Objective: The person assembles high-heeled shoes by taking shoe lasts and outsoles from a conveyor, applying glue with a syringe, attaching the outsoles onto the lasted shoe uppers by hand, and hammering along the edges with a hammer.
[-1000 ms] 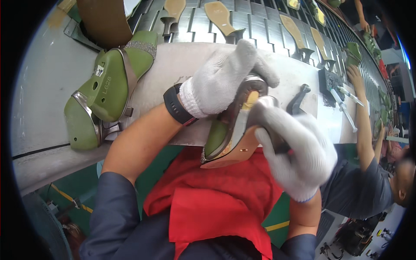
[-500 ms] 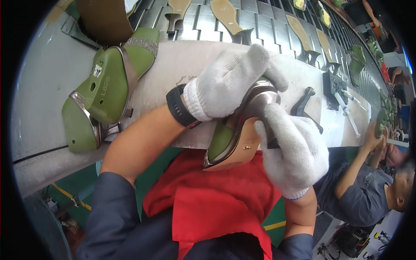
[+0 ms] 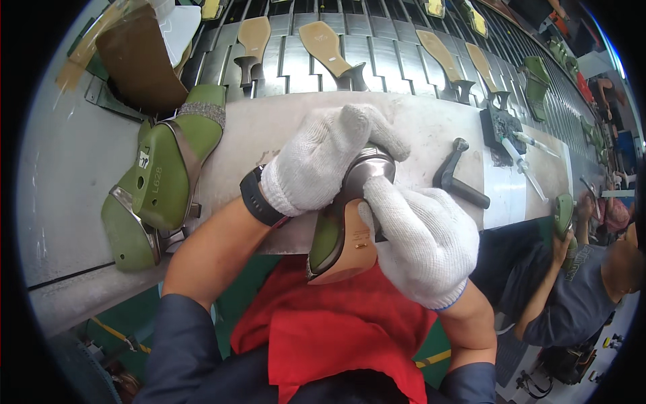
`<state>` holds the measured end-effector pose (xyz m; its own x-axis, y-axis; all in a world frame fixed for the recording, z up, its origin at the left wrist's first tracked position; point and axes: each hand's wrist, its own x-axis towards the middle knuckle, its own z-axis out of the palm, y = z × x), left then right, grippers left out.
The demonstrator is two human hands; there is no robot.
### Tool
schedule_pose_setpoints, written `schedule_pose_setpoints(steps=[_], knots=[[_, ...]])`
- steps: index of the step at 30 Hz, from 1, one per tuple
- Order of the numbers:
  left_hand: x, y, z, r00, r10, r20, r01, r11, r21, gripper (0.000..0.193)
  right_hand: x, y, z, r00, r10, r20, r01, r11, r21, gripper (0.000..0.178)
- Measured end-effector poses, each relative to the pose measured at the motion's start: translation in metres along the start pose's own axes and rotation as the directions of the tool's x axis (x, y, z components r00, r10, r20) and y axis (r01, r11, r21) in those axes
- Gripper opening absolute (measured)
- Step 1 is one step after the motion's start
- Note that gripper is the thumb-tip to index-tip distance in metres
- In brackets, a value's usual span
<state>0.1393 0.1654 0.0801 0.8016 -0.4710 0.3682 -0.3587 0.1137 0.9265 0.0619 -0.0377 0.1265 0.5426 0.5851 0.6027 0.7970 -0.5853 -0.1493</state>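
Observation:
Both my hands wear white knit gloves and hold one shoe (image 3: 355, 244) over the front edge of the bench. Its tan sole faces me, its metallic strap wraps a green last, and its toe points down toward my red apron. My left hand (image 3: 316, 158) is closed round the heel-end of the shoe from the left, its fingers curving over the far side. My right hand (image 3: 431, 239) is closed at the heel, with the index finger pressed on the shiny metallic back. Most of the heel is hidden behind the right fingers.
Strapped green lasts (image 3: 165, 172) stand at the left beside a brown curved panel (image 3: 138, 64). A hammer (image 3: 461, 175) lies right of my hands, near syringes (image 3: 523, 168) and a black block (image 3: 499, 131). Tan soles with heels (image 3: 323, 47) sit on the slatted conveyor (image 3: 286, 77). A co-worker (image 3: 572, 289) sits at right.
The view has shifted, so the bench things appear lower and further left. My hands keep their hold on the shoe. More of the hammer's handle shows beside my right hand.

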Motion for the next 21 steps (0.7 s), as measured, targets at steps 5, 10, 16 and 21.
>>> schedule_pose_setpoints(steps=[5, 10, 16, 21], knots=[[-0.001, -0.001, -0.002, 1.000, -0.011, -0.001, 0.011, 1.000, -0.008, 0.095, 0.003, 0.001, 0.002, 1.000, -0.013, -0.020, 0.013, 1.000, 0.010, 0.066], [-0.002, 0.002, -0.009, 1.000, -0.014, 0.012, 0.014, 1.000, -0.001, 0.097, 0.009, 0.001, 0.007, 0.999, -0.039, -0.021, 0.039, 0.999, -0.017, 0.066], [0.003, 0.007, -0.011, 0.997, -0.061, 0.056, 0.065, 0.994, -0.086, 0.068, 0.023, 0.014, 0.002, 0.998, -0.056, 0.015, 0.056, 0.997, 0.046, 0.054], [0.002, -0.021, -0.035, 0.961, -0.257, -0.098, 0.219, 0.932, -0.290, 0.039, 0.017, 0.036, 0.023, 0.948, 0.309, -0.071, -0.275, 0.913, 0.302, 0.020]])
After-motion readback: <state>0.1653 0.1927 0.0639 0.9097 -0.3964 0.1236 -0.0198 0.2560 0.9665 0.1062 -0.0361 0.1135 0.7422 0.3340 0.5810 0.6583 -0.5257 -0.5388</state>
